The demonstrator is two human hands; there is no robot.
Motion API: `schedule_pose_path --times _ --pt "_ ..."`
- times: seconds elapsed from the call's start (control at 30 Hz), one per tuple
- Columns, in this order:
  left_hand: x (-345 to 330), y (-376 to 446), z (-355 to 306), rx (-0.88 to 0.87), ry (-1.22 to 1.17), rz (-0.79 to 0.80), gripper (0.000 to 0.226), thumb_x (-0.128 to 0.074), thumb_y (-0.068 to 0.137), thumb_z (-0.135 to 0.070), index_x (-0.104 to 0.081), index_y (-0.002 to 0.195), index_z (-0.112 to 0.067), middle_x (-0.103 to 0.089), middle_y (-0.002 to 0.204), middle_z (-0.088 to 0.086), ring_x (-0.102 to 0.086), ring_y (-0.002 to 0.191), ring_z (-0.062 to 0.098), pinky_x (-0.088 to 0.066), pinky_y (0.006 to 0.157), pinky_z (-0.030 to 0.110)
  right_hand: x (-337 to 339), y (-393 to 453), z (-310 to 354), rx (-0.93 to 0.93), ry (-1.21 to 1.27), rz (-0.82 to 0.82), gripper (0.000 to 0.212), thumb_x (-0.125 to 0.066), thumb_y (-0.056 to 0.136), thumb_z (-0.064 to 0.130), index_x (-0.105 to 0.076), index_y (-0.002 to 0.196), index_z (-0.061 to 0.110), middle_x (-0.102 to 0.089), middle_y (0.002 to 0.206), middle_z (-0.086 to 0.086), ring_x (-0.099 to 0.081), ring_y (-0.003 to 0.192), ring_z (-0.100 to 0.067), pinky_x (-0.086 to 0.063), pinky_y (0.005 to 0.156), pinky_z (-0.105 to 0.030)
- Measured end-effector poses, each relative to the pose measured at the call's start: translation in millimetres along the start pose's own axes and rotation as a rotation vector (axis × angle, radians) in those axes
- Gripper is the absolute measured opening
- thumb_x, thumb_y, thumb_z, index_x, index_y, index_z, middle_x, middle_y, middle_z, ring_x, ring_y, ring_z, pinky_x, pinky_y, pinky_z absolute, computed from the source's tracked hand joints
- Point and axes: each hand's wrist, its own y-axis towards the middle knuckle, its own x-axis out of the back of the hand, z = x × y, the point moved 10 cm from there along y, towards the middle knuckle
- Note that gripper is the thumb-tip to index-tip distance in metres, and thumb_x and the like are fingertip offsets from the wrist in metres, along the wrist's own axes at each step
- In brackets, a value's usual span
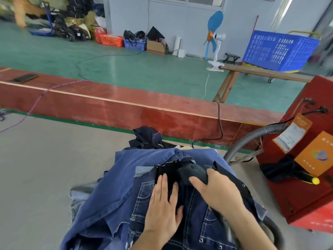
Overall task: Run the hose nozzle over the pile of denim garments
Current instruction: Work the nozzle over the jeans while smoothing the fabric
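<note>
Far left, a phone (25, 78) lies on the red ledge (126, 103) along the tabletop's (45, 168) far edge. At the near edge sits the pile of denim garments (122, 192). The left hand (164, 204) lies flat on it, fingers straight, holding nothing. Just beside it, the right hand (216, 192) curls round the black hose nozzle (193, 171), pressed to the denim. The grey hose (252, 139) arcs over to the red machine (306, 168) at the right edge.
</note>
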Motion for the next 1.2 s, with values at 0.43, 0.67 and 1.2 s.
schedule_pose_path --times 0.43,0.67,1.2 --pt "-4 2 -1 0.004 -0.108 0.056 0.063 -0.060 0.077 -0.046 -0.059 0.134 -0.019 -0.049 0.138 0.026 -0.050 0.128 0.039 -0.036 0.108 0.050 69 15 -11 -0.059 0.242 -0.417 0.043 -0.048 0.092 0.055 -0.049 0.094 0.012 -0.059 0.072 0.000 -0.050 0.060 -0.016 -0.031 0.048 -0.026" --pt "-22 16 -19 0.077 -0.122 0.394 0.076 -0.038 0.093 -0.033 0.015 0.144 -0.053 0.031 0.149 0.031 0.035 0.135 0.048 0.013 0.104 0.071 44 -1 -8 -0.039 0.061 -0.192 0.041 -0.048 0.089 0.060 -0.045 0.085 0.019 -0.063 0.077 0.000 -0.059 0.073 -0.022 -0.039 0.057 -0.031" --pt "-34 18 -24 0.104 0.063 0.665 0.075 -0.038 0.100 -0.042 0.025 0.140 -0.054 0.038 0.142 0.037 0.034 0.133 0.052 -0.001 0.104 0.075 70 18 -14 -0.062 0.139 -0.343 0.039 -0.050 0.090 0.056 -0.050 0.093 0.016 -0.061 0.079 0.000 -0.057 0.071 -0.023 -0.042 0.058 -0.032"
